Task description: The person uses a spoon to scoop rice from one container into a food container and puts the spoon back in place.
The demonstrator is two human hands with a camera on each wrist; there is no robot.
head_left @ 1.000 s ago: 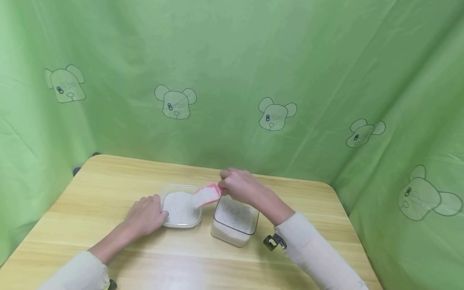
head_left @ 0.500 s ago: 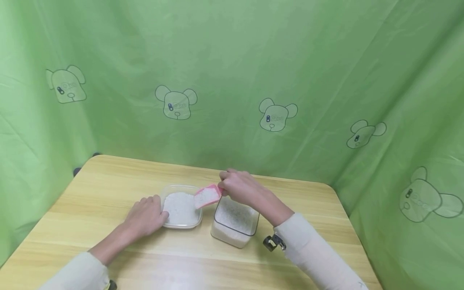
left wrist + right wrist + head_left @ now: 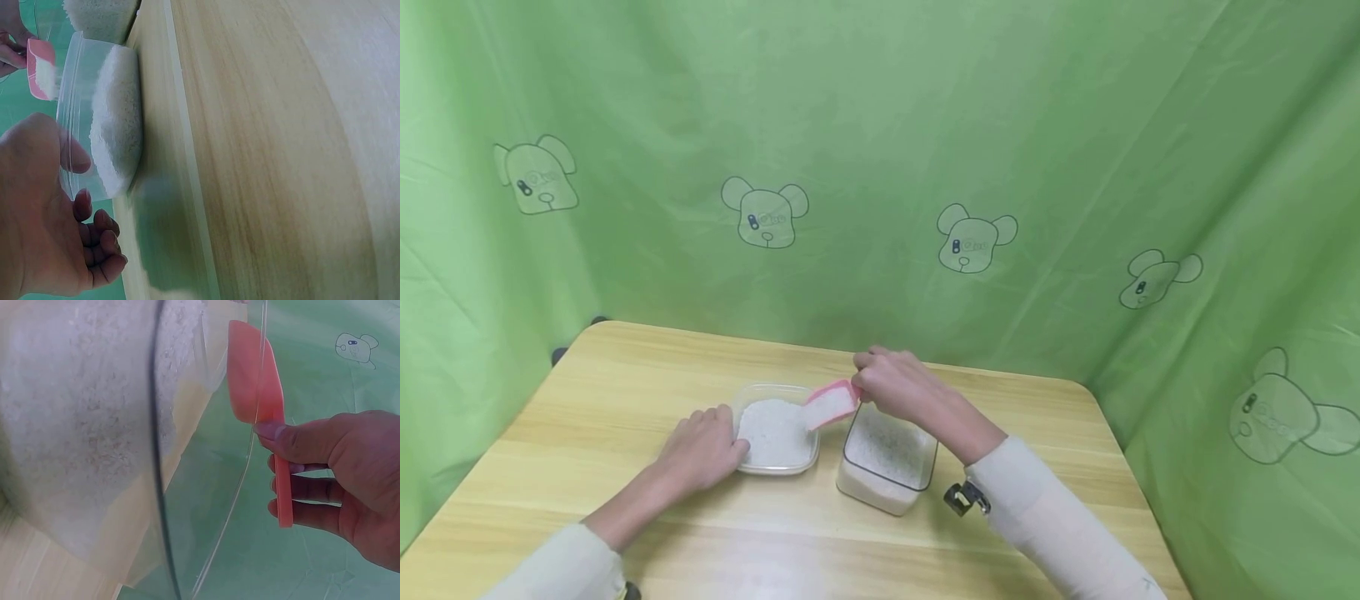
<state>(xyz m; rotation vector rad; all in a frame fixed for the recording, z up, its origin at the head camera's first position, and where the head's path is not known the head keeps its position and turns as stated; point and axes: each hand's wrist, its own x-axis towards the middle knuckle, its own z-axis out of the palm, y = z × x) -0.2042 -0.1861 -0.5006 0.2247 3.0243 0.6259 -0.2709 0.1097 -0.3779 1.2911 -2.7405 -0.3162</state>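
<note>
My right hand [image 3: 897,385] grips the handle of a pink scoop [image 3: 835,403], thumb along it in the right wrist view. The scoop holds white grains that look like rice, and it tips left over the edge of a clear plastic container [image 3: 775,471]. Blurred grains fall from its lip in the left wrist view. That container holds a mound of rice [image 3: 117,122]. My left hand [image 3: 703,446] pinches the container's left rim between thumb and fingers. Right of it, beneath my right hand, stands a square clear bin [image 3: 883,500] with more rice.
The containers stand on a light wooden table [image 3: 722,542], a small gap between them. A green curtain [image 3: 865,125] with printed bear heads hangs behind the table and along both sides. A dark wrist-camera mount [image 3: 966,500] sits by the right sleeve.
The scoop levels slightly midway, then tips left again with rice sliding toward its lip. My left hand stays on the container's rim, and both containers keep their places.
</note>
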